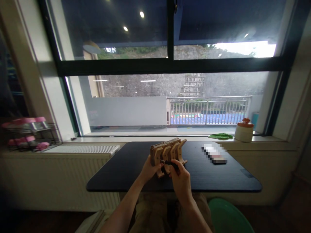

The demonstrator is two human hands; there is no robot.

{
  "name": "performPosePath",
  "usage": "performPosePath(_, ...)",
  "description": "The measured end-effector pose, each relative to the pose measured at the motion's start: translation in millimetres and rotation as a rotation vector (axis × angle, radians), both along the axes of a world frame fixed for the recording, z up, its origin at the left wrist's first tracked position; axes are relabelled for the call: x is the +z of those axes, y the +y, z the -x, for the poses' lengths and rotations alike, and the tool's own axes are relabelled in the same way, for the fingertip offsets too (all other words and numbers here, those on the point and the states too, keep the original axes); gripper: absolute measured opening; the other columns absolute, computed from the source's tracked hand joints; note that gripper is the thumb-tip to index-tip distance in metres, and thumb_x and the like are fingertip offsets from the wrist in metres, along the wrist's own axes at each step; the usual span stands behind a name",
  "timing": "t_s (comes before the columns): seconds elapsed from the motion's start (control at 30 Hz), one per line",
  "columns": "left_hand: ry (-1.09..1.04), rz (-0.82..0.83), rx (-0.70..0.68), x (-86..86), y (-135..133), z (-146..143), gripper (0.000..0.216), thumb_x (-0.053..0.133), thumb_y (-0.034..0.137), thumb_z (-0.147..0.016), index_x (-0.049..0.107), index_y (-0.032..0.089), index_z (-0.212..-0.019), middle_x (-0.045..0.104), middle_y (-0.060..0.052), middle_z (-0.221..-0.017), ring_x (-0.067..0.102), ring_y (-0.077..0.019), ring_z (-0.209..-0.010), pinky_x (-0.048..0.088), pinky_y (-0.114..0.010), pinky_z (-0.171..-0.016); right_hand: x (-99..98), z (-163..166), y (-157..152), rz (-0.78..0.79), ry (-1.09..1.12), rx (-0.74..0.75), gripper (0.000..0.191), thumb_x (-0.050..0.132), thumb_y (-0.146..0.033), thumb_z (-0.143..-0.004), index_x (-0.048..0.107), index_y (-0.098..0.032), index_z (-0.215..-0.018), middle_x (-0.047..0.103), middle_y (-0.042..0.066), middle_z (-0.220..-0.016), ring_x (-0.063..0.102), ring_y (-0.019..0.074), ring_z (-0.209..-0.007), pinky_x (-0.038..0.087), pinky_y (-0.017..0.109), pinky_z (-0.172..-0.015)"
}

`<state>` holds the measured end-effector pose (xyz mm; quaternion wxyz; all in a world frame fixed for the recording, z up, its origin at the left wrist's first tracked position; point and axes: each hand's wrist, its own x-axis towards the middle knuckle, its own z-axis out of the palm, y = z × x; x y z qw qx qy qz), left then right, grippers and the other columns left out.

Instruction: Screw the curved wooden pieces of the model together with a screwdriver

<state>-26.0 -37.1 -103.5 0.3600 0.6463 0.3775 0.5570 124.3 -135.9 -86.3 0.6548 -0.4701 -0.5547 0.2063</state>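
A wooden hook rack (167, 142), a bark-edged board with several pale curved hooks, is tilted above the dark table (116, 168). My left hand (148, 170) is closed on the rack's left end, its thumb near the lowest part of the leftmost hook (157, 157). My right hand (181, 178) grips a screwdriver (171, 163) with a black handle. The screwdriver's tip points left, at the leftmost hook. Whether it sits in a screw is too small to tell.
A phone-like object (215, 153), partly pixelated, lies on the table's right side. On the windowsill are a green cloth (221, 136) and a white jar (244, 132) with an orange lid. A radiator (60, 178) and a wire rack (52, 134) with pink-lidded items stand left; a green stool (228, 215) is below right.
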Motion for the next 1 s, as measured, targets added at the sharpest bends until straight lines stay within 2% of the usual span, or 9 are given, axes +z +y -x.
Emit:
performPosePath(0.13,0.011,-0.004,0.011,-0.5,-1.2,0.0,0.051,0.072,0.031,-0.056,0.051,0.015,-0.100,0.062,-0.003,-0.090,0.059,-0.0192,-0.083,0.047,-0.033,-0.076,3.7,2.4,-7.3,-0.064,-0.123,-0.051,0.028,0.045,-0.031,-0.084,0.060,-0.019,-0.104,0.065,0.006,-0.095,0.062,0.0153,-0.075,0.049,0.025,-0.067)
performPosePath(0.23,0.012,0.006,0.009,0.3,-1.8,-0.5,0.051,0.072,0.031,-0.057,0.051,0.016,-0.102,0.062,-0.003,-0.090,0.059,-0.0190,-0.083,0.047,-0.033,-0.076,7.5,2.6,-10.1,-0.108,-0.192,-0.107,0.027,0.044,-0.028,-0.084,0.061,-0.019,-0.103,0.065,0.006,-0.098,0.061,0.0164,-0.084,0.048,0.026,-0.074)
performPosePath(0.43,-0.002,0.019,-0.018,6.8,-7.0,-1.5,0.052,0.070,0.029,-0.057,0.051,0.017,-0.104,0.062,-0.003,-0.093,0.058,-0.0191,-0.086,0.047,-0.033,-0.077,11.1,4.1,-16.4,-0.152,-0.450,-0.228,0.028,0.041,-0.025,-0.086,0.060,-0.021,-0.106,0.064,0.006,-0.095,0.061,0.0147,-0.080,0.046,0.023,-0.073)
performPosePath(0.57,0.031,-0.013,-0.008,8.4,-7.6,-0.8,0.051,0.069,0.025,-0.059,0.051,0.017,-0.105,0.062,-0.003,-0.095,0.058,-0.0189,-0.088,0.046,-0.033,-0.080,10.1,9.3,-19.4,-0.151,-0.591,-0.257,0.030,0.037,-0.024,-0.089,0.058,-0.021,-0.110,0.063,0.007,-0.094,0.061,0.0150,-0.083,0.044,0.023,-0.075)
performPosePath(0.7,0.035,-0.017,-0.028,6.1,-5.4,-0.2,0.051,0.068,0.025,-0.061,0.049,0.018,-0.108,0.061,-0.003,-0.096,0.057,-0.0186,-0.089,0.046,-0.032,-0.080,7.5,12.3,-15.7,-0.110,-0.547,-0.269,0.030,0.035,-0.028,-0.090,0.056,-0.019,-0.110,0.064,0.007,-0.098,0.061,0.0158,-0.087,0.043,0.023,-0.076)
performPosePath(0.87,0.043,-0.004,-0.016,3.2,-3.3,0.2,0.053,0.068,0.029,-0.062,0.048,0.017,-0.109,0.061,-0.005,-0.099,0.058,-0.0198,-0.090,0.047,-0.034,-0.080,8.1,9.4,-17.9,0.096,-0.505,-0.265,0.027,0.033,-0.033,-0.090,0.054,-0.021,-0.102,0.068,0.003,-0.080,0.064,0.0178,-0.074,0.042,0.024,-0.063)
performPosePath(1.0,0.060,-0.022,-0.043,2.6,-3.3,1.1,0.053,0.067,0.027,-0.063,0.047,0.017,-0.111,0.060,-0.005,-0.101,0.057,-0.0203,-0.092,0.046,-0.034,-0.082,12.9,9.6,-27.6,0.084,-0.492,-0.185,0.026,0.039,-0.030,-0.087,0.046,-0.021,-0.111,0.067,0.001,-0.083,0.064,0.0174,-0.074,0.041,0.024,-0.063)
